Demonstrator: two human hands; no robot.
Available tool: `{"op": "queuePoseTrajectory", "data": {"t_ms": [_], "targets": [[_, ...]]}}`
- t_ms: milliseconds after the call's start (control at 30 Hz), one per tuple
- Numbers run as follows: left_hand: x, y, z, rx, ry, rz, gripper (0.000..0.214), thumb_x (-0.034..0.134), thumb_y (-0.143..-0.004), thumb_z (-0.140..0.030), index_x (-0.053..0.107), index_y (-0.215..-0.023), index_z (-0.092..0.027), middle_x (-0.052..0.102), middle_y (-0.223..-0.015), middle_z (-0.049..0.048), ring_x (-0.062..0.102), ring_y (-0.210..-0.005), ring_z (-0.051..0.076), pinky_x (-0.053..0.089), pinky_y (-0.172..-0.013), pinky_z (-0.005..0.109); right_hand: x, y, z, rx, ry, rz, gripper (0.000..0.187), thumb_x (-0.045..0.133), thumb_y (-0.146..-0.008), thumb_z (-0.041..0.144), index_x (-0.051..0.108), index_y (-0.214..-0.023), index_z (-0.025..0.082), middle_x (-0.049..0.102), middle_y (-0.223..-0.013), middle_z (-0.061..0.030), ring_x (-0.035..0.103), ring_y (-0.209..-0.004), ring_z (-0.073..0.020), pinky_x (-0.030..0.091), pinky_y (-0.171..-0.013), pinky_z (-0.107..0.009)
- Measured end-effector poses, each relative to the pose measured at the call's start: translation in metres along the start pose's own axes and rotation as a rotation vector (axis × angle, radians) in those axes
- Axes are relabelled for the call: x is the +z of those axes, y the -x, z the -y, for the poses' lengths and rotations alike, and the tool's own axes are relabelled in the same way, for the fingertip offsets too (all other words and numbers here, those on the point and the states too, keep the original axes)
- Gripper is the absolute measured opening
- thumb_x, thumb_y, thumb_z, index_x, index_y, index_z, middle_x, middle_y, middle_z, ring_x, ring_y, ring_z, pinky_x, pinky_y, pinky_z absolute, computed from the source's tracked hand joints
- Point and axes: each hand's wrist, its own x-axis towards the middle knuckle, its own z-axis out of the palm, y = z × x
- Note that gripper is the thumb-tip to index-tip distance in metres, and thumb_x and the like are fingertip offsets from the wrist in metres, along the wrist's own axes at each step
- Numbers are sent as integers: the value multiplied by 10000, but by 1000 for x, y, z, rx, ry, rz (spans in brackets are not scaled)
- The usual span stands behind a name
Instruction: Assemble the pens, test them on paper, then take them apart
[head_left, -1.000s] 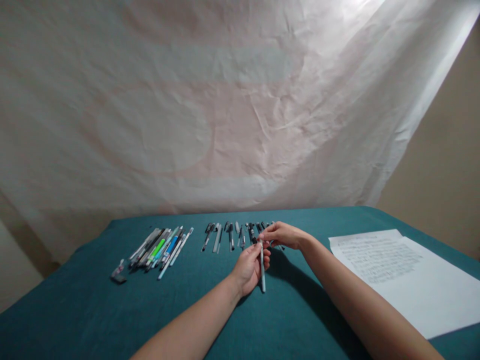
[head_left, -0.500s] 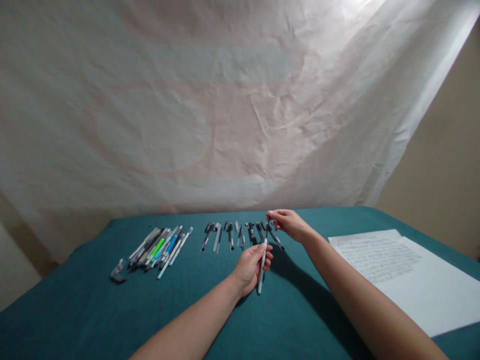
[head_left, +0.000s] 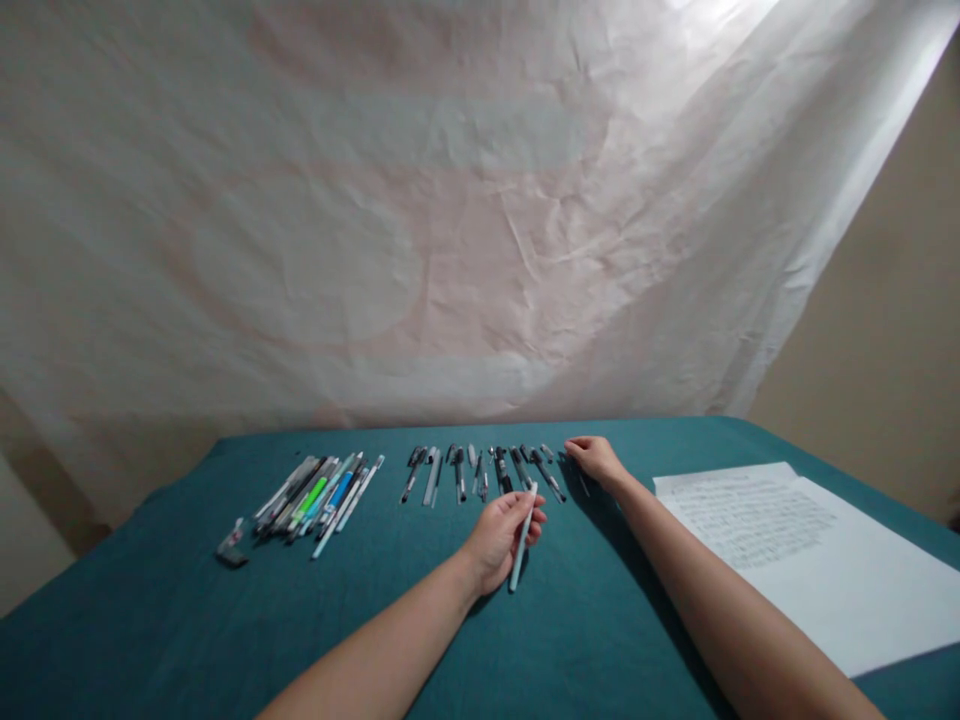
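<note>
My left hand (head_left: 504,540) is closed around a pale pen barrel (head_left: 523,540), which it holds tilted above the cloth. Farther out to the right, my right hand (head_left: 596,460) pinches the far end of a thin dark pen refill (head_left: 583,484), low at the cloth; part of the refill is hidden by the fingers. Just left of that hand, a row of pens taken into parts stretches across the cloth, with a dark-tipped pen (head_left: 549,476) nearest it and a black pen (head_left: 502,470) behind my left hand.
A pile of pens, one with a bright green part (head_left: 313,496), lies on the left. Beside it is a small clear and dark crumpled item (head_left: 232,545). Handwritten paper sheets (head_left: 847,600) cover the right side of the green cloth (head_left: 187,640). A pale sheet (head_left: 465,250) hangs behind.
My right hand has moved right and down, taking the thin refill away from the barrel to the cloth. My left hand still holds the barrel in nearly the same place.
</note>
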Motion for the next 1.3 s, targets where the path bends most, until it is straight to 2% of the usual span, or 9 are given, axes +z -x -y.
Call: {"op": "queuePoseTrajectory", "data": {"t_ms": [233,467,633,700,767,833,900,1033,1300], "targets": [[0,0,1,2,8,-10,265,563,-718,-362,563,-823,-119,553,-669,17,491,-512,42,361,-488,152,8,4,2,-71,174,-2,294,494,-686,346,673,-804,144,660,-791,-73,576,-725,-172,377,-621,-226],[-2,-1,0,-12,57,-15,257,563,-723,-353,568,-827,-118,551,-661,18,491,-507,44,376,-494,156,5,8,10,-63,225,36,270,473,-713,301,660,-817,136,656,-726,-66,578,-642,-147,378,-570,-208],[-1,-1,-5,41,198,-53,238,598,-702,-320,585,-854,-138,566,-703,11,516,-565,54,392,-522,163,0,14,34,-70,196,129,273,465,-728,296,641,-791,97,635,-684,-74,532,-548,-112,360,-495,-191],[0,-1,-10,106,244,-93,242,621,-684,-301,597,-861,-138,553,-667,-8,497,-546,38,376,-509,144,-5,21,51,-82,172,232,292,494,-716,352,639,-721,99,623,-638,-62,502,-503,-96,347,-455,-183],[1,0,-17,177,263,-115,251,633,-675,-291,605,-869,-135,515,-598,-31,451,-499,18,345,-473,124,-11,33,73,-100,126,404,311,541,-676,417,635,-669,120,613,-614,-36,473,-469,-80,337,-421,-172],[1,1,-22,234,261,-116,262,634,-673,-288,607,-882,-131,485,-561,-42,419,-477,11,321,-445,115,-15,46,95,-132,-25,786,327,540,-682,441,631,-725,130,612,-680,-34,469,-496,-71,350,-430,-164],[1,1,-25,271,257,-123,265,636,-672,-284,608,-886,-129,489,-559,-40,425,-488,14,329,-449,112,-17,58,113,-147,-110,931,336,551,-674,455,621,-754,135,594,-689,-23,457,-498,-63,354,-430,-160],[-1,1,-24,273,262,-160,247,644,-667,-261,608,-868,-123,554,-643,-15,472,-535,15,376,-496,101,-10,71,129,-196,-107,901,318,599,-640,435,595,-731,130,537,-615,6,441,-485,-53,329,-407,-141],[-3,1,-22,277,233,-169,239,636,-676,-263,595,-852,-107,574,-724,9,502,-578,18,424,-564,111,3,68,120,-241,-47,835,272,557,-678,388,577,-747,126,525,-567,16,444,-456,-56,330,-396,-144]]}}
